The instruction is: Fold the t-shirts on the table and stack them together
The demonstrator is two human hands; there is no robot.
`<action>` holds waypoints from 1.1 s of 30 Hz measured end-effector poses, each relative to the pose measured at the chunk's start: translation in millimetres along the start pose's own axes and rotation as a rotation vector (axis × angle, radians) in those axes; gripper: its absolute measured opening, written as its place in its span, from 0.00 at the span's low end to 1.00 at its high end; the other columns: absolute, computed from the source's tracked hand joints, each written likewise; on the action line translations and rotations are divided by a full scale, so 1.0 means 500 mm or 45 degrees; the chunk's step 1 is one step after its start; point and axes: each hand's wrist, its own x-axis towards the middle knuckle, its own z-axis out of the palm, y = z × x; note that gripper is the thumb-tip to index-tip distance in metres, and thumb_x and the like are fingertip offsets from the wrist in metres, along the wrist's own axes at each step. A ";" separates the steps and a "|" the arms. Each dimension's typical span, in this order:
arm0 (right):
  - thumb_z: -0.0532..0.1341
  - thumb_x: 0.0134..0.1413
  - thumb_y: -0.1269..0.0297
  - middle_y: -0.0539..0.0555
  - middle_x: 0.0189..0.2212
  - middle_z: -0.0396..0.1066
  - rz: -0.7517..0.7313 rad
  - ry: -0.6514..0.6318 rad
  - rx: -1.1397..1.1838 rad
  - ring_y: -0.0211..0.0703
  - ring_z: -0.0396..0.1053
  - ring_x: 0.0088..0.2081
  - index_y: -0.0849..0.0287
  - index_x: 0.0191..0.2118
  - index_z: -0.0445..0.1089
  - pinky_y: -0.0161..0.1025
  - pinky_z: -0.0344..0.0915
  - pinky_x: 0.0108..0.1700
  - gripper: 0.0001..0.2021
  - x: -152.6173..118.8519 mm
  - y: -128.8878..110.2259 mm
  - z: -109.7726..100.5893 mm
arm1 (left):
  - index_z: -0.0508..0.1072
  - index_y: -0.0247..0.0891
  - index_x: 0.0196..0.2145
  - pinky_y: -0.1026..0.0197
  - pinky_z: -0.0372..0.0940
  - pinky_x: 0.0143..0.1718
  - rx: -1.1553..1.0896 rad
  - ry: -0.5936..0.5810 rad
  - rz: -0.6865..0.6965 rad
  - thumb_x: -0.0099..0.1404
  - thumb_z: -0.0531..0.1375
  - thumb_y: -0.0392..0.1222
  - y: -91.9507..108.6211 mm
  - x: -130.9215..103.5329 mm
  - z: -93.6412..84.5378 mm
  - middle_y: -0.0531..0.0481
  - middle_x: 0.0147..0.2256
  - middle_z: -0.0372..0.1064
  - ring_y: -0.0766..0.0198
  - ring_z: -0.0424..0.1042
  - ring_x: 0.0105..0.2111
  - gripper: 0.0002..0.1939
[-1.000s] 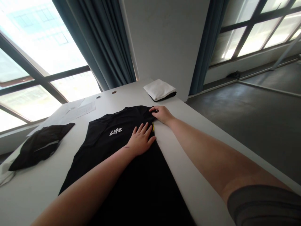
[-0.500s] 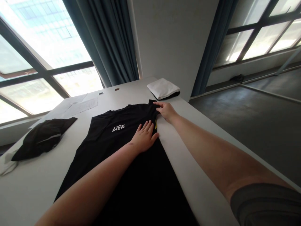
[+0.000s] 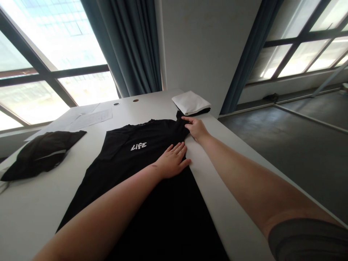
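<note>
1. Shirt: black T-shirt (image 3: 141, 170) lies flat and lengthwise on the white table (image 3: 40, 210), front up, white "LIFE" print (image 3: 138, 146) on the chest, its right long side running close to the table's right edge.
2. Left hand (image 3: 174, 161): flat, fingers spread and pressed down on the shirt's right side, pinning the cloth; nothing grasped.
3. Right hand (image 3: 196, 127): at the shirt's far right corner, fingers curled over the sleeve cloth; looks like a pinch on the sleeve, though the fingertips are partly hidden.
4. Step, as judged: right sleeve being folded in over the body while the left hand holds the fold line. Next move calls for carrying the sleeve leftward across the chest without dragging the pinned side.
5. Edges: table's right edge drops off just beside both hands. Folded white cloth (image 3: 190, 102) sits just beyond the right hand, near the sleeve.
6. Room: open tabletop to the left. Dark garment (image 3: 40, 154) and papers (image 3: 89, 117) lie well apart, far left.
</note>
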 end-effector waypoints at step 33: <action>0.65 0.58 0.68 0.57 0.53 0.81 -0.355 -0.182 -0.588 0.54 0.78 0.55 0.57 0.57 0.80 0.52 0.70 0.63 0.21 -0.014 -0.055 -0.002 | 0.75 0.43 0.59 0.38 0.40 0.75 -0.506 0.646 -0.861 0.70 0.57 0.38 -0.090 0.028 -0.012 0.42 0.68 0.67 0.47 0.59 0.71 0.21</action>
